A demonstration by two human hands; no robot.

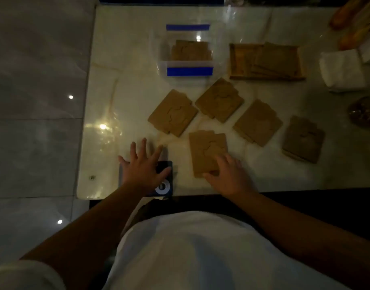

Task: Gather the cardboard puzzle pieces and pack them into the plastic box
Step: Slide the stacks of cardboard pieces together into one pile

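Observation:
Several brown cardboard puzzle pieces lie spread on the white table [138,49]. The nearest piece [205,149] sits at the front, and my right hand [228,174] grips its near right corner, thumb at the bottom edge. Others lie at the middle left [172,113], centre [219,100], right [257,122] and far right [303,139]. The clear plastic box [189,65] with blue tape strips stands at the back with cardboard pieces [190,51] inside. My left hand [144,166] rests flat, fingers spread, on a dark phone [166,185].
A wooden tray [238,59] holding more cardboard pieces stands right of the box. A white folded cloth or paper stack [341,70] and a dark round thing [364,111] sit at the right edge. Grey tiled floor lies to the left.

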